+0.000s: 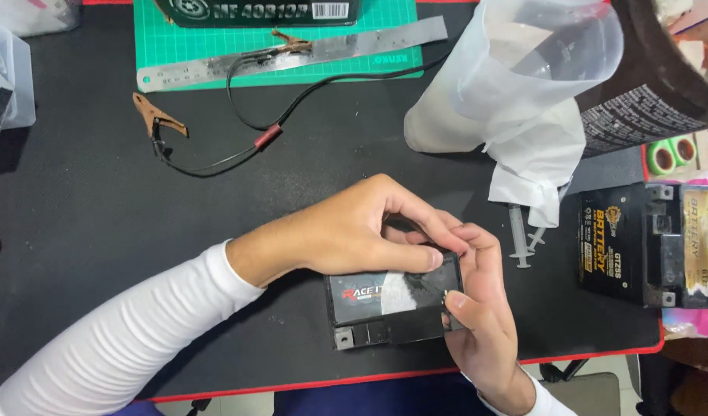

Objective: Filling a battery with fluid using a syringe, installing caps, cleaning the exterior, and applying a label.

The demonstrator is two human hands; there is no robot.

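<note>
A small black battery (385, 320) with a printed label lies on the black mat (84, 208) near the front edge. My left hand (354, 231), in a white sleeve, curls over its top with thumb and fingers pinching at the upper right corner. My right hand (481, 308) holds the battery's right end, thumb pressed on the side by the terminal. What the fingertips pinch is hidden.
Brown alligator clips on black wires (215, 146) lie at the back left by a steel ruler (292, 54) on a green cutting mat (161, 42). A white plastic bag (516, 85), a clear syringe (519, 235) and a second black-and-gold battery (654, 246) sit to the right.
</note>
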